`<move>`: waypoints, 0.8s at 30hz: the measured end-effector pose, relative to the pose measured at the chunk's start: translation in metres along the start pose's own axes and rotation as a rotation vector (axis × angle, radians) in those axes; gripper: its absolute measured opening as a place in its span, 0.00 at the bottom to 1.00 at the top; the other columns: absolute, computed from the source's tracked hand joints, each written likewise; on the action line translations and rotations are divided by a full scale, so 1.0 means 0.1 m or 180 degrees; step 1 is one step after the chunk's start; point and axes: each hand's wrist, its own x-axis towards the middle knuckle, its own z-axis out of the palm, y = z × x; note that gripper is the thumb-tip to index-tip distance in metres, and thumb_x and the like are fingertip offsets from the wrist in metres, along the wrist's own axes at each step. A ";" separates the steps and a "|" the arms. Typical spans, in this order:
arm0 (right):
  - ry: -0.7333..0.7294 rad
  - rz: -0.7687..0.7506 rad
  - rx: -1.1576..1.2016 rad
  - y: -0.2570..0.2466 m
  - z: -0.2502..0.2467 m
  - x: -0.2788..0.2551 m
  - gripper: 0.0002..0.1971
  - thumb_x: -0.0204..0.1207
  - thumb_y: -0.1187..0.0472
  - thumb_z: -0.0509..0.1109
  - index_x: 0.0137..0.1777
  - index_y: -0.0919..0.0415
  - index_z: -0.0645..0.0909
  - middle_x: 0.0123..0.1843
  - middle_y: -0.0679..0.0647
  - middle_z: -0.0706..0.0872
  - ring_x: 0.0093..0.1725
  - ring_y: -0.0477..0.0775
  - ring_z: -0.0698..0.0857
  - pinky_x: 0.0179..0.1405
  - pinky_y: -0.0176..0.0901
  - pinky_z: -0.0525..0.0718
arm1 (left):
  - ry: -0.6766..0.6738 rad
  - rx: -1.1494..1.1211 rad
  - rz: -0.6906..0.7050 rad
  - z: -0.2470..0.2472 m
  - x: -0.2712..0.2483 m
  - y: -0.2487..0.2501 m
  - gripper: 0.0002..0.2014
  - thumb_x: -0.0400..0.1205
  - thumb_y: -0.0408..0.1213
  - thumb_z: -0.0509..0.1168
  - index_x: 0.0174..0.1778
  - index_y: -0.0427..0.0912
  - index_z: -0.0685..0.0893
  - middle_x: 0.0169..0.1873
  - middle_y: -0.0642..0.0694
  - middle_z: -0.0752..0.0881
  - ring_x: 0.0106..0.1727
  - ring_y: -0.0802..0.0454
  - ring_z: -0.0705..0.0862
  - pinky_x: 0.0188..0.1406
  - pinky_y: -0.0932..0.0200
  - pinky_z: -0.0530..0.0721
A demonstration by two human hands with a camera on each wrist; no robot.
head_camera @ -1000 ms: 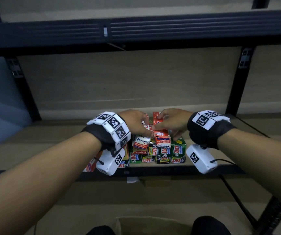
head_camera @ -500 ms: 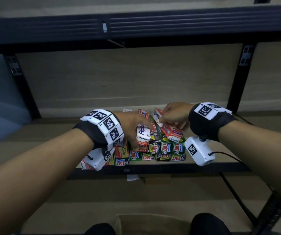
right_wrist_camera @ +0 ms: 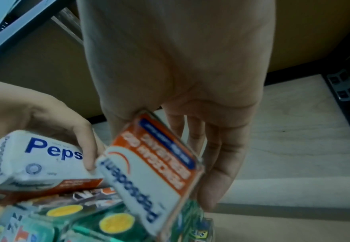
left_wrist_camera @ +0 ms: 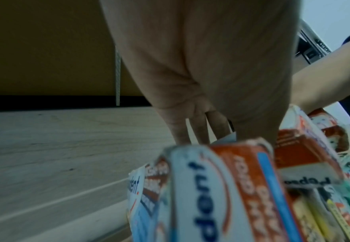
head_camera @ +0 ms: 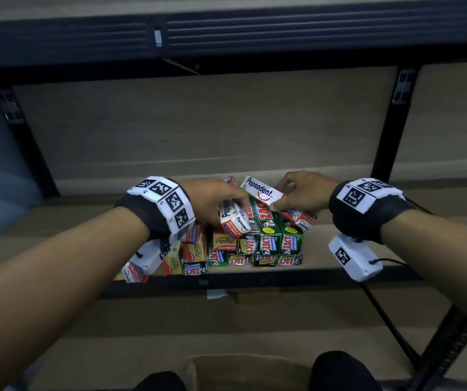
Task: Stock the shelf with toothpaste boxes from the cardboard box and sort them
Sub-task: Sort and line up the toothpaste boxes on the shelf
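Dim, bluish light throughout; cooler daylight at far left edge of head view. Wide-angle bowing at frame edges. Both wrist views soft; nearest box print blurred.

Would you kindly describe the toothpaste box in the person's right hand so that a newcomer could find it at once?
Start at the wooden shelf and its pile of toothpaste boxes. Above the pile's right side, the right hand holds a long white Pepsodent box tilted over the green Zact boxes. Unlike the left hand's box, it shows its full name, with a red curve beneath.
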 end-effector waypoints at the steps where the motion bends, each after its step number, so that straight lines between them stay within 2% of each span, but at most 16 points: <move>1: -0.0017 -0.0033 -0.0035 0.00 -0.01 0.00 0.27 0.71 0.44 0.79 0.68 0.49 0.79 0.57 0.47 0.86 0.49 0.48 0.86 0.43 0.41 0.84 | 0.0006 -0.0003 -0.0003 -0.01 0.03 -0.01 0.21 0.75 0.41 0.78 0.63 0.56 0.82 0.57 0.58 0.86 0.54 0.60 0.84 0.55 0.59 0.84; 5: 0.0027 -0.0115 -0.0315 0.02 -0.04 0.06 0.22 0.74 0.47 0.76 0.66 0.51 0.81 0.59 0.51 0.88 0.49 0.51 0.87 0.46 0.40 0.85 | 0.0005 0.0198 -0.0046 -0.06 0.17 -0.06 0.26 0.73 0.35 0.78 0.67 0.54 0.82 0.63 0.53 0.84 0.60 0.54 0.83 0.59 0.55 0.84; 8: 0.0031 -0.0164 -0.0611 0.07 -0.01 0.10 0.22 0.73 0.46 0.75 0.66 0.51 0.80 0.59 0.51 0.89 0.49 0.51 0.87 0.47 0.41 0.84 | 0.0102 0.0152 -0.0065 -0.08 0.27 -0.12 0.26 0.73 0.36 0.79 0.67 0.54 0.82 0.63 0.54 0.85 0.60 0.55 0.83 0.59 0.55 0.83; 12: 0.0026 -0.0177 -0.0472 0.23 0.01 0.14 0.21 0.71 0.49 0.79 0.63 0.53 0.81 0.55 0.51 0.90 0.49 0.51 0.89 0.48 0.43 0.87 | -0.0007 0.0237 0.0059 -0.13 0.38 -0.15 0.25 0.72 0.35 0.80 0.64 0.54 0.86 0.60 0.59 0.85 0.56 0.63 0.80 0.52 0.68 0.77; 15: 0.0057 -0.0108 -0.0056 0.35 -0.02 0.18 0.19 0.72 0.51 0.79 0.61 0.52 0.83 0.55 0.50 0.90 0.50 0.50 0.89 0.53 0.47 0.89 | -0.0030 0.0371 0.0155 -0.14 0.46 -0.14 0.21 0.73 0.37 0.78 0.60 0.56 0.87 0.56 0.61 0.87 0.54 0.62 0.82 0.55 0.58 0.82; 17: 0.0114 -0.0128 -0.0008 0.42 -0.06 0.19 0.17 0.72 0.51 0.79 0.60 0.50 0.84 0.56 0.49 0.90 0.52 0.51 0.89 0.56 0.48 0.88 | -0.0034 0.0464 0.0195 -0.16 0.52 -0.11 0.15 0.74 0.39 0.77 0.55 0.53 0.86 0.51 0.60 0.88 0.51 0.61 0.84 0.52 0.56 0.83; 20: 0.0185 -0.0143 0.0039 0.55 -0.12 0.18 0.16 0.73 0.53 0.78 0.60 0.49 0.85 0.57 0.49 0.89 0.53 0.51 0.88 0.55 0.45 0.86 | -0.0001 0.0663 0.0332 -0.18 0.60 0.00 0.10 0.76 0.42 0.76 0.47 0.56 0.82 0.43 0.62 0.85 0.44 0.62 0.83 0.39 0.66 0.76; 22: 0.0213 -0.0149 0.0092 0.64 -0.17 0.16 0.16 0.73 0.54 0.77 0.61 0.50 0.85 0.57 0.50 0.89 0.53 0.51 0.87 0.55 0.44 0.86 | -0.0002 0.0618 0.0401 -0.20 0.66 0.09 0.09 0.78 0.43 0.74 0.53 0.54 0.84 0.49 0.58 0.87 0.46 0.61 0.84 0.37 0.72 0.73; 24: 0.0250 -0.0192 0.0172 0.74 -0.20 0.13 0.17 0.73 0.56 0.78 0.62 0.51 0.85 0.57 0.50 0.89 0.52 0.51 0.87 0.56 0.44 0.85 | -0.0066 0.0556 0.0426 -0.21 0.74 0.19 0.15 0.80 0.42 0.73 0.63 0.50 0.85 0.56 0.55 0.87 0.52 0.58 0.84 0.42 0.68 0.74</move>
